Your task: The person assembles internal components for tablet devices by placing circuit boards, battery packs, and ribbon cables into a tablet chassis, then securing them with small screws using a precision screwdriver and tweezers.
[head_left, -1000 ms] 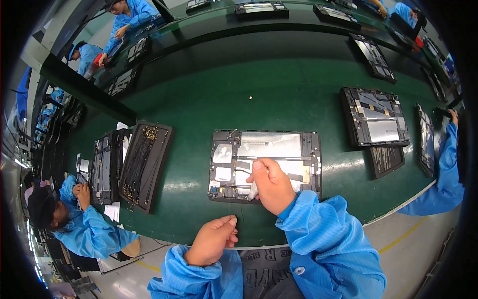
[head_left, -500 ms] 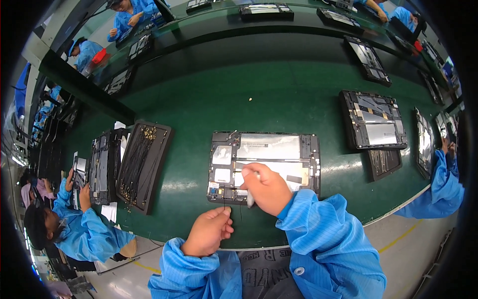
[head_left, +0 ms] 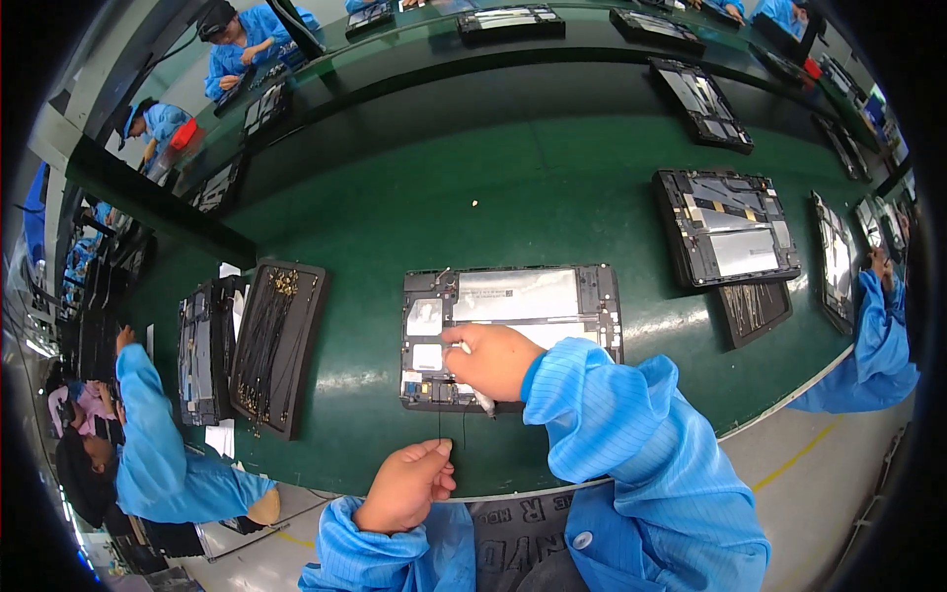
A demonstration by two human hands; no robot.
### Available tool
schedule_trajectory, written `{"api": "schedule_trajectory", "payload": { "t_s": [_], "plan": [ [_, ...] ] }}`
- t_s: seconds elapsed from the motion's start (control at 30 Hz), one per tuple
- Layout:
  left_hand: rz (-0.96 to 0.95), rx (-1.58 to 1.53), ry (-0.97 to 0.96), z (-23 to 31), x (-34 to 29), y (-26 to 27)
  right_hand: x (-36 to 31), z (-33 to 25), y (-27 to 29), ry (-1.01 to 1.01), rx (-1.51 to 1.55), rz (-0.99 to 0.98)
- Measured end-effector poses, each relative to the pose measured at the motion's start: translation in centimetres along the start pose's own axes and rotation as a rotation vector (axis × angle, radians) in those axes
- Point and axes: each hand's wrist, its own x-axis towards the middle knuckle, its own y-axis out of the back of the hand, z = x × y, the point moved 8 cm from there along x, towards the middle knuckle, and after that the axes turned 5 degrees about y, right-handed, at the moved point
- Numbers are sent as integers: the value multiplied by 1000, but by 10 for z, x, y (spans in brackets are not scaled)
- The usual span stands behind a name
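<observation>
An opened tablet (head_left: 523, 284) lies in front of me, its silver battery, black frame and circuit parts exposed. My left hand (head_left: 409, 485) is closed just below its near edge. Thumb and forefinger pinch a thin black cable (head_left: 440, 422) that runs up to the tablet's lower left corner. My right hand (head_left: 491, 363) is closed over the middle of the tablet, holding a whitish tool (head_left: 483, 402) whose end sticks out below the palm. The hand hides most of that tool, so its kind cannot be made out. A second thin dark strand hangs beside the cable.
To the left, a dark tray (head_left: 286, 345) holds many thin black cables, beside stacked tablets (head_left: 200, 355). Another opened tablet (head_left: 732, 227) rests over a tray of cables (head_left: 755, 314) at right. Co-workers in blue sit at both sides and across the bench; a dark post (head_left: 163, 202) stands far left.
My view has shifted slightly. My right hand has moved a little left over the tablet. My left hand has drawn slightly down, with more cable showing. The left co-worker's arm has reached away.
</observation>
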Motion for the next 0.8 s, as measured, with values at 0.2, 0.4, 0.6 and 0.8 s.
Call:
{"api": "schedule_trajectory", "payload": {
  "t_s": [0.2, 0.4, 0.6, 0.8],
  "plan": [
    [1, -28, -56, 19, 14, 8, 8, -14, -9, 55, -105, -115],
    [-13, 44, -95, 31, 22, -20, 16, 5, -26, 196, -586, -194],
    [117, 128, -148, 30, 6, -2, 23, 18, 8, -30, -346, 55],
    [140, 29, -176, 31, 7, -3, 2, 3, 12, 37, -65, 57]
  ]
}}
